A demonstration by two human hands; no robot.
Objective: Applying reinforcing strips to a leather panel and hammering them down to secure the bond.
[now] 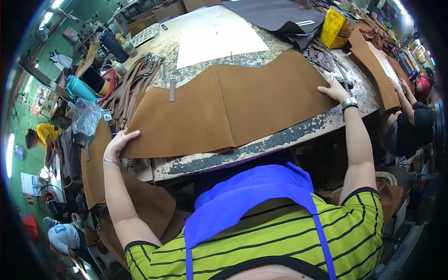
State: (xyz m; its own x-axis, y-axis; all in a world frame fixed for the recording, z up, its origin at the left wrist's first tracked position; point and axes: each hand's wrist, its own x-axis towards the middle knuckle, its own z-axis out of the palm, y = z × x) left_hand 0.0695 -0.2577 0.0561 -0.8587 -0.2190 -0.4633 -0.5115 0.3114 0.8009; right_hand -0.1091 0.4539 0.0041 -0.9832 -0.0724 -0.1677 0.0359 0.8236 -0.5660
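A wide brown leather panel (186,119) with a seam down its middle lies across the near side of the worktable, its near edge close to the table's rim. My left hand (122,142) grips its lower left end, thumb on top and the other fingers mostly hidden. At the right end, my right hand (334,91) holds the edge, with the thumb over the leather and some fingertips out of sight. A small grey-brown strap tab (172,90) rests on the panel's upper left edge.
Behind the panel are a white sheet (214,39), dark folded leather (280,18) and a yellow can (337,28). Brown straps (140,84) and a teal bottle (80,88) lie left. More brown leather (144,200) hangs below left. A co-worker (410,121) handles leather at right.
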